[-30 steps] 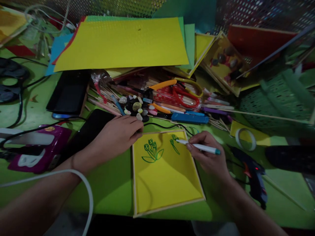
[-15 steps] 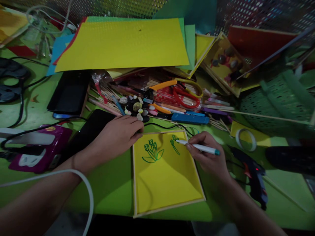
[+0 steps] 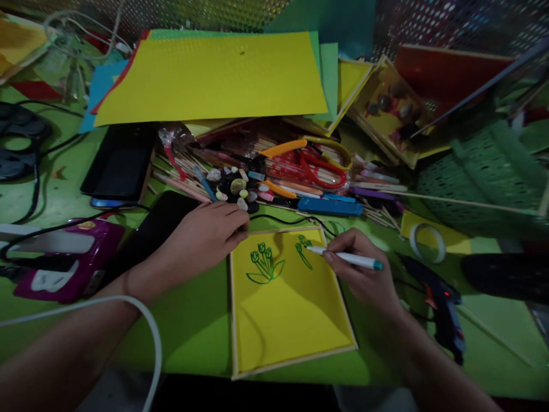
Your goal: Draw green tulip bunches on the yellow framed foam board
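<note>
A yellow framed board lies on the green table, with green tulips drawn near its top left. My right hand pinches a white marker with a teal end; its tip rests on a second green flower sketch near the board's top right. My left hand lies palm down, fingers curled, pressing on the board's top left corner.
Behind the board sits a heap of sticks, pebbles, red scissors and a blue cutter. Large yellow sheets lie further back. A black glue gun and tape roll are at right, phones and cables at left, a green basket far right.
Almost nothing differs; the marker tip has shifted very slightly on the right-hand flower sketch. My left hand has stayed on the corner.
</note>
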The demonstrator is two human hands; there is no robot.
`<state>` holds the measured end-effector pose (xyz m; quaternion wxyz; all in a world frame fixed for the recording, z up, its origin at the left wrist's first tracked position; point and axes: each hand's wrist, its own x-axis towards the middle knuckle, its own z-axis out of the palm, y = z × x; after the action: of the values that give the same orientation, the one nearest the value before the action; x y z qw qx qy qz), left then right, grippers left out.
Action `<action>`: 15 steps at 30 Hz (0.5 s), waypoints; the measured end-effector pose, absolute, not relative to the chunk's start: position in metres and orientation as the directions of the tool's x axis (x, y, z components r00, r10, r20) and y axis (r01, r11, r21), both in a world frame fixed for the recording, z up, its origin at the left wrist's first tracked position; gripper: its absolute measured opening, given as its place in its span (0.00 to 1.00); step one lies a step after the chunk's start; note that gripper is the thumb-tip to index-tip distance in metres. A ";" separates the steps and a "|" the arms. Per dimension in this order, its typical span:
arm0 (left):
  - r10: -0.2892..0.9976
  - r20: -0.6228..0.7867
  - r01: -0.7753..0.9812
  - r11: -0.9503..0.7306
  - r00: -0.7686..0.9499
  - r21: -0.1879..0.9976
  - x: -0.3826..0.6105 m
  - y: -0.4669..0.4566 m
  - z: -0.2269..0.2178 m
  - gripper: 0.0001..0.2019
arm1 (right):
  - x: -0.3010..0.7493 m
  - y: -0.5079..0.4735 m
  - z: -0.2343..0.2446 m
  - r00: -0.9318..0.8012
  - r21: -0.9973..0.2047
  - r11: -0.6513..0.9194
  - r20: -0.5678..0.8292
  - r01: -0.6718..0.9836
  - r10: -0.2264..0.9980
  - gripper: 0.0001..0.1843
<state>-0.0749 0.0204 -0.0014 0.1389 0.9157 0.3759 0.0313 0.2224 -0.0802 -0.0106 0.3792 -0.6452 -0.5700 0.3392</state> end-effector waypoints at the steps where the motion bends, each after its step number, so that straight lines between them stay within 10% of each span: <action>1: 0.697 -0.051 0.680 -0.678 0.715 0.280 -0.075 0.020 -0.001 0.06 | 0.222 -0.080 -0.010 0.123 -0.877 -0.073 -0.016 0.474 0.992 0.07; 15: 0.714 -0.041 0.692 -0.660 0.698 0.294 -0.073 0.021 0.002 0.07 | 0.229 -0.087 -0.012 0.073 -0.942 -0.092 -0.072 0.323 0.995 0.06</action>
<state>-0.0730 0.0212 0.0019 0.1449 0.9101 0.3863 0.0392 0.2292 -0.0872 -0.0123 0.4040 -0.6111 -0.5392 0.4156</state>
